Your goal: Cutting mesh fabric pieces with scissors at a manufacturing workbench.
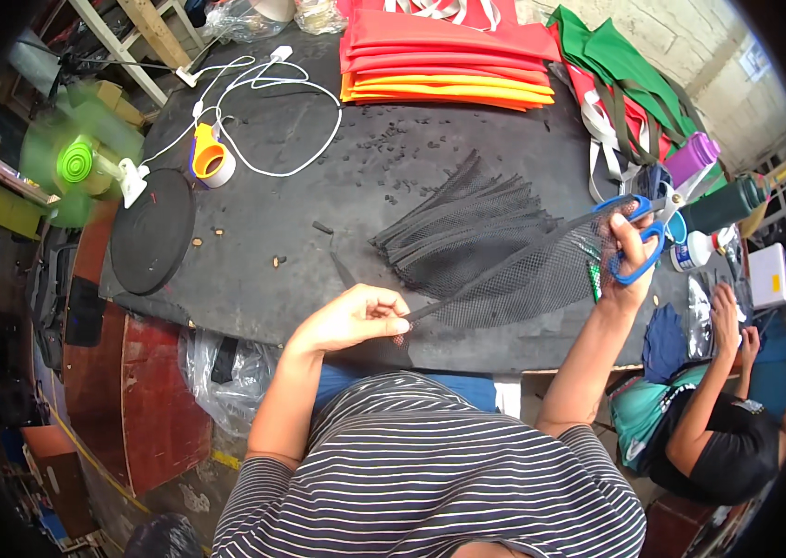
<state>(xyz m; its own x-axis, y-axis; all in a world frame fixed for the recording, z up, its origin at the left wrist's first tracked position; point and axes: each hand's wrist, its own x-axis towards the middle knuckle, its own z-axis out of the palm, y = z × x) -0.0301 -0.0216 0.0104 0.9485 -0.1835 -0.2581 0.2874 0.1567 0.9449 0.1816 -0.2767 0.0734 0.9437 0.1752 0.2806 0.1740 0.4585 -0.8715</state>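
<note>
A piece of black mesh fabric (528, 284) is stretched between my two hands just above the table's near edge. My left hand (356, 318) pinches one end of it between thumb and fingers. On the other side, my right hand (633, 265) is closed round the blue handles of the scissors (684, 192), whose blades point up and to the right, away from the mesh. The mesh's other end is also at this hand, partly hidden by its fingers. Behind the stretched piece lies a fanned pile of black mesh pieces (467, 228).
Small black scraps (393, 149) litter the dark table (263, 223). Red and orange folded fabric (449, 60) is stacked at the back. A tape dispenser (213, 160), white cable (267, 172) and green fan (77, 163) are left; bottles (723, 206) and another person (718, 428) are right.
</note>
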